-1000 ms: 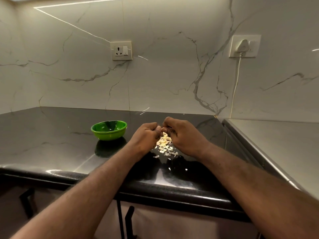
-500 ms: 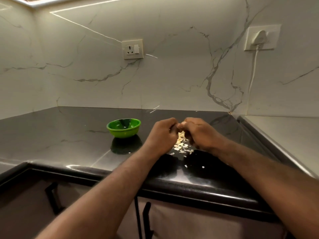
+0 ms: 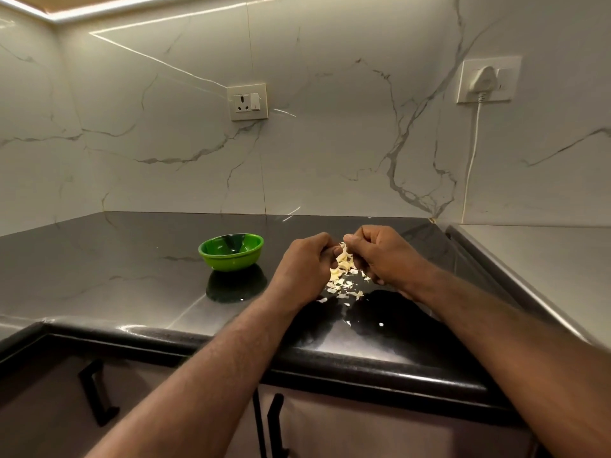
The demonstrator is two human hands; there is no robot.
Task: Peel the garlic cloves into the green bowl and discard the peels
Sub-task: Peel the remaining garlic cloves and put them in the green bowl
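My left hand (image 3: 304, 264) and my right hand (image 3: 385, 254) meet above the black counter (image 3: 132, 259), fingers curled, both pinching a pale garlic clove (image 3: 342, 250) between their fingertips. Under them lies a heap of garlic cloves and peels (image 3: 342, 279), with a few flakes scattered toward the counter's front edge. The green bowl (image 3: 231, 256) stands on the counter to the left of my left hand, apart from it. Its inside looks dark and I see no clove in it.
A marble wall with a socket (image 3: 248, 101) rises behind the counter. At the right a plugged-in socket (image 3: 487, 79) drops a white cable (image 3: 471, 160) to a steel surface (image 3: 535, 262). Cabinet handles (image 3: 96, 395) sit below the counter edge.
The view has shifted, so the bowl and hands sit further right and higher than 1.0 s ago. My hands stay together over the heap, working the clove.
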